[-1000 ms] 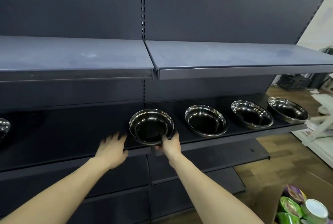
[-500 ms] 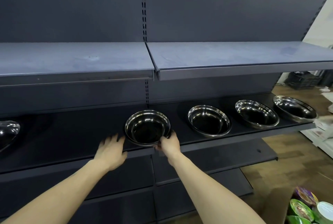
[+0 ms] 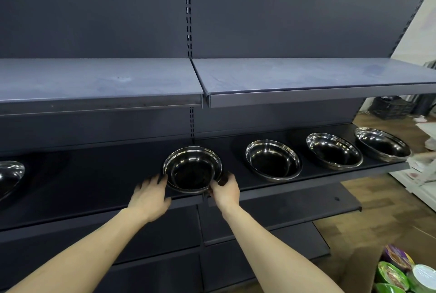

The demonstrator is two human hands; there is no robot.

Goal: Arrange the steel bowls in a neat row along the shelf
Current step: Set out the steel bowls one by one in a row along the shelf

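Several shiny steel bowls stand on the dark middle shelf (image 3: 94,181). My right hand (image 3: 224,190) grips the front right rim of one steel bowl (image 3: 192,170) near the shelf's centre seam. My left hand (image 3: 151,194) has its fingers spread and touches that bowl's left side. To the right stand a second bowl (image 3: 273,160), a third bowl (image 3: 333,150) and a fourth bowl (image 3: 382,144) in a row. Another bowl (image 3: 10,174) is partly cut off at the far left edge.
A grey upper shelf (image 3: 101,82) overhangs the bowls. Lower dark shelves (image 3: 295,205) jut out below my arms. On the wooden floor at the bottom right sit colourful round containers (image 3: 398,271). White objects (image 3: 424,170) lie at the right.
The held bowl has slid a little to the left along the shelf. My left hand has moved right until its fingers touch the bowl's side.
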